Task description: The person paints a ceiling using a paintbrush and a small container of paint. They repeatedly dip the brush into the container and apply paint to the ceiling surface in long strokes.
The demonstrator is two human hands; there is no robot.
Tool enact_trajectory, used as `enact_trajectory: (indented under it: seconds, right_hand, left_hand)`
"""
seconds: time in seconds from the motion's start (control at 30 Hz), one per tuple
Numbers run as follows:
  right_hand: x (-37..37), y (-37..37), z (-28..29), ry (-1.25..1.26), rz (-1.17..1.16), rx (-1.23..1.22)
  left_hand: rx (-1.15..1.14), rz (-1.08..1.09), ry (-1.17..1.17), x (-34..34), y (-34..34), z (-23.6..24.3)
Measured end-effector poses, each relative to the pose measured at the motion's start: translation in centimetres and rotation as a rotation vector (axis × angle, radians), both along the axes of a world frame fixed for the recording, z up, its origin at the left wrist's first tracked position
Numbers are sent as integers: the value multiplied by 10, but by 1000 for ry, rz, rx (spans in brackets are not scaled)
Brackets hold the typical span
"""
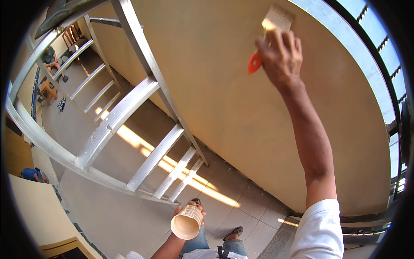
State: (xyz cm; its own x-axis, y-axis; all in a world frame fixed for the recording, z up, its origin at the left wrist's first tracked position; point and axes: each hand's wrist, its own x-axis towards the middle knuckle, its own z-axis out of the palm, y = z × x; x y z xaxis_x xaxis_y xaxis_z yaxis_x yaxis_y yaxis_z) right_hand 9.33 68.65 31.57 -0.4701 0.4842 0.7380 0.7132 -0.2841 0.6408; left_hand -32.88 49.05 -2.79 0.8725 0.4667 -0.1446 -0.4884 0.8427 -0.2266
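Head-worn fisheye view, angled steeply down, tan wall (235, 101) close ahead, tiled floor (123, 216) farther below

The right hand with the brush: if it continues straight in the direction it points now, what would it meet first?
The right hand would most likely meet the beige wall, its brush leading; the bristles look against or very near the surface, but depth is unclear here.
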Motion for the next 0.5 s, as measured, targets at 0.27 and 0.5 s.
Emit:
enact_trajectory:
  seconds: [0.27, 0.5]
  right_hand:
    - [-6, -99, -218, 491, 38, -876]
    - [21, -131, -23, 680, 346, -129]
  left_hand:
    - [-10, -20, 22, -6, -7, 7]
    - [84, -15, 42, -11, -14, -2]
